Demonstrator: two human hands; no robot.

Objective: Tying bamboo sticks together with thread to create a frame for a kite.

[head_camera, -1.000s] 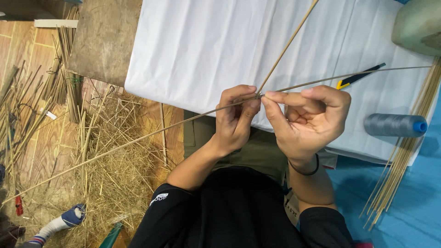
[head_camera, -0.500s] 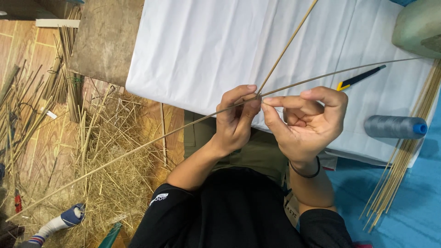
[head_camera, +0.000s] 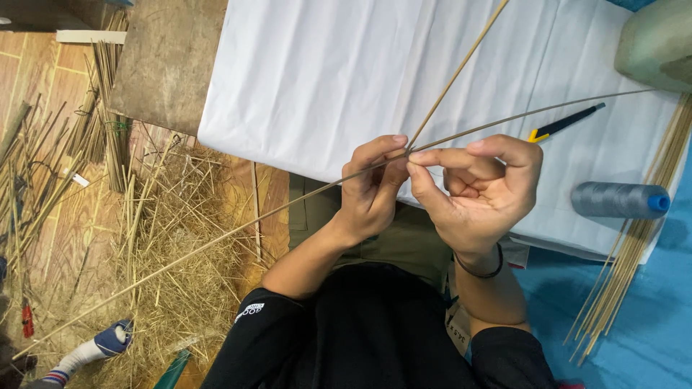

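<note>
**Two hands, two thin sticks, crossed right at the fingertips**

Standing here watching: the left hand (head_camera: 371, 191) is curled, thumb and fingers pinched on the spot where two thin sticks cross. The right hand (head_camera: 479, 191) meets it there, thumb and forefinger pressed on the same crossing, the other fingers curled in loosely.

One is a long thin stick (head_camera: 216, 241) that runs from low over the floor on the left, through the pinch, and off to the table's right edge. The second, a shorter pale stick (head_camera: 458, 72), rises from the pinch toward the table's far edge.

The hands hover over the near edge of a table with a white cloth (head_camera: 324, 79). On the cloth near the right edge: one black-and-yellow pen-like tool (head_camera: 566, 122) and one grey thread spool (head_camera: 616, 200) with a blue end. A bundle of pale sticks (head_camera: 627, 266) hangs down past the right edge, too many to count. Left of the table, a heap of straw (head_camera: 173, 238) covers the floor, and one foot in a sock (head_camera: 90, 351) shows at the bottom.
</note>
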